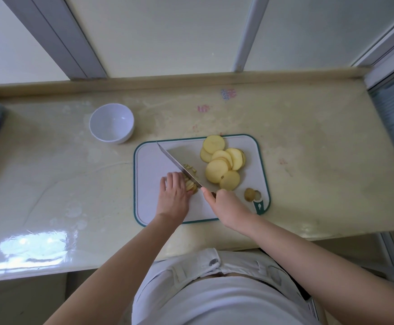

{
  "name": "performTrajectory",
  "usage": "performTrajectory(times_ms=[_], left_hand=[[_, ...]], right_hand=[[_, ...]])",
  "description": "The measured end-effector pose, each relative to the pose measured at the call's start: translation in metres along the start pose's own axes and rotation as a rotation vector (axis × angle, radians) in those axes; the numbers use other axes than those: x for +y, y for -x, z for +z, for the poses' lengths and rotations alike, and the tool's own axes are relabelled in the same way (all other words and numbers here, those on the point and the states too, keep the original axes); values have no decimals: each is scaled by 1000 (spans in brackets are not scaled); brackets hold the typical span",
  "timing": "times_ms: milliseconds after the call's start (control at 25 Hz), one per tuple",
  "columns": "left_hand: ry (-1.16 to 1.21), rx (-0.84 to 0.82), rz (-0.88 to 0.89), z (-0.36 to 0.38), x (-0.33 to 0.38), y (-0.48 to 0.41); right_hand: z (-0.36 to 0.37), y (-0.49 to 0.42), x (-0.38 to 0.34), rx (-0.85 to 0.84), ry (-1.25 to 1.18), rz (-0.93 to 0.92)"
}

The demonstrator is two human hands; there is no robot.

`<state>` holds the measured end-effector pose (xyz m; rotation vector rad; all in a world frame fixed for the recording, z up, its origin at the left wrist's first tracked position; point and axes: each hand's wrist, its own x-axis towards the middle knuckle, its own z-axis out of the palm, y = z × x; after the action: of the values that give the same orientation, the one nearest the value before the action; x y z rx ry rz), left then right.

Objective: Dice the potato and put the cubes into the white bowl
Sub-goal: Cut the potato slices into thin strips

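A: Item 1, L hand point(173, 193): fingers curled down over small stack of slices point(191, 185), pinning it to cutting board point(149, 165). Item 2, R hand point(225, 202): clamped round knife point(179, 165) handle, edge at the stack, just beside L fingertips.
B: Potato stock?
A: Main lot, round slices point(221, 163), heaped far R of board. Few strips point(193, 169) behind blade. End piece point(250, 194) by near R corner. Item 3, white bowl point(111, 123): on counter point(308, 137), off board's far L corner, no cubes in it.
B: Risks?
A: Prob. blade nicking knuckles, since the gap's tight. Stack could slide, giving uneven cuts. Bowl's apart from board, so cubes may spill in transfer.
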<state>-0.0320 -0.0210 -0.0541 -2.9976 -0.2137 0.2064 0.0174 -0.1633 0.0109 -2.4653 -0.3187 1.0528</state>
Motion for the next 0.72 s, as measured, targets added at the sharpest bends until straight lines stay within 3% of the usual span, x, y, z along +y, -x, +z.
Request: performTrajectory(times_ms=[200, 720], left_hand=[[-21, -116, -12, -7, -2, 0], [71, -103, -16, -8, -7, 3]], right_hand=[[-3, 2, 3, -4, -39, -14], [-26, -5, 2, 5, -206, 32]])
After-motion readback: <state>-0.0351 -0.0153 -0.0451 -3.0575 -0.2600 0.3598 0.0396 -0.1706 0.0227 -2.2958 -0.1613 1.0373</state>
